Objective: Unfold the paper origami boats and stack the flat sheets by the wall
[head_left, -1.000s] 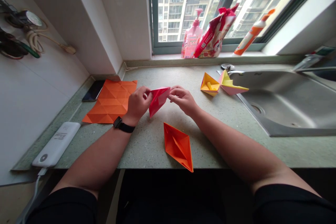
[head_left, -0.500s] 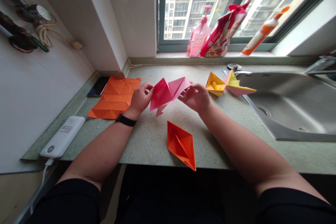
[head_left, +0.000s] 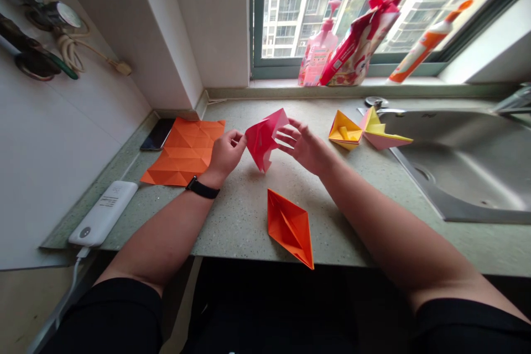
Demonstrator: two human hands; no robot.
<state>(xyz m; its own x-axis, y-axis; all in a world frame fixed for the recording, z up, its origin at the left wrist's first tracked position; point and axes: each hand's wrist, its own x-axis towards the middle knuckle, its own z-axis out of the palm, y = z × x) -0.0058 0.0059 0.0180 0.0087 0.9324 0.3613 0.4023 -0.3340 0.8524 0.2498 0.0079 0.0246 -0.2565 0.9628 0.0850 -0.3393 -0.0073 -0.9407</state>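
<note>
A folded pink paper piece [head_left: 265, 135] is held up over the counter, its left edge pinched between the thumb and fingers of my left hand [head_left: 227, 154]. On its other side is my right hand [head_left: 305, 146], with fingers spread and stretched toward the paper; whether the fingertips touch it I cannot tell. Below, near the counter's front edge, lies an orange folded paper boat [head_left: 290, 227]. A creased orange paper sheet [head_left: 182, 152] lies flat beside my left wrist.
Yellow folded paper [head_left: 345, 130] and a yellow-and-pink folded paper [head_left: 384, 131] stand by the steel sink [head_left: 477, 166]. At left are a phone [head_left: 157, 134] and a white power bank [head_left: 103, 213] with a cable. A pink pump bottle [head_left: 318, 52] stands on the windowsill.
The pink paper has turned and its flaps have come closer together. My right hand has loosened from its right side, with the fingers now spread; my left hand still pinches it.
</note>
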